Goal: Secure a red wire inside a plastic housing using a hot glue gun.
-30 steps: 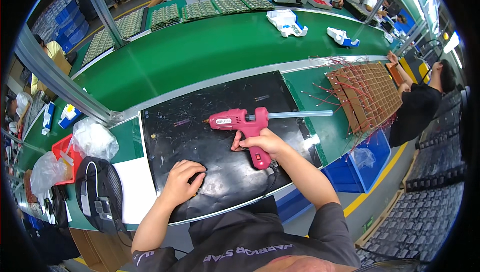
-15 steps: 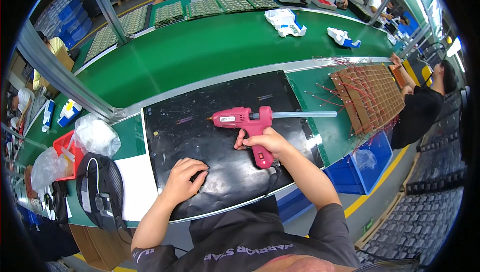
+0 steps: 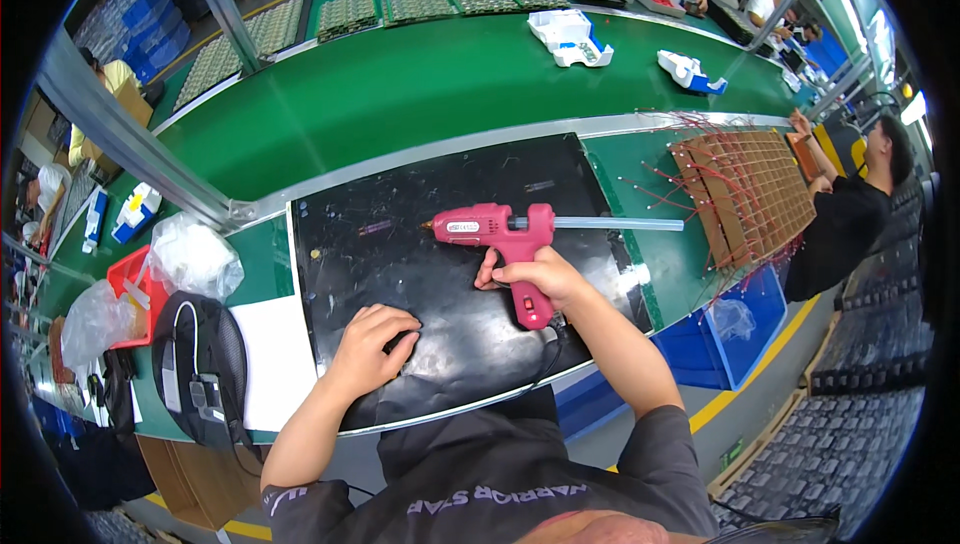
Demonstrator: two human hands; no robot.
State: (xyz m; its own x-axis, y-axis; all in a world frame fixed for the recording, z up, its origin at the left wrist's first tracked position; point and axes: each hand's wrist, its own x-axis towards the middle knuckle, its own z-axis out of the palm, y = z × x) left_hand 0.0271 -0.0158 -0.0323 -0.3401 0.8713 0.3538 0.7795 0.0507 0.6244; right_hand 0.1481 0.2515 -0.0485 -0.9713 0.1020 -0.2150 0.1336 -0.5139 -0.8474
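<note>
My right hand (image 3: 540,279) is wrapped round the handle of a pink hot glue gun (image 3: 478,225), holding it above a black work mat (image 3: 390,264). The nozzle points left, and a long translucent glue stick (image 3: 625,224) sticks out of the rear end to the right. A cord hangs from the bottom of the handle. My left hand (image 3: 375,349) rests on the near part of the mat, fingers loosely bent and thumb apart, with nothing visible in it.
Right of the mat stands a brown cardboard divider box (image 3: 755,199) bristling with red wires. A black bag (image 3: 200,369), white paper (image 3: 270,364) and red bin (image 3: 130,274) lie to the left. White-and-blue housings (image 3: 570,39) sit on the green conveyor (image 3: 400,84) beyond. A co-worker (image 3: 850,204) is at far right.
The glue gun in my right hand has shifted slightly right and up in the picture. My left hand keeps nearly the same place on the mat.
</note>
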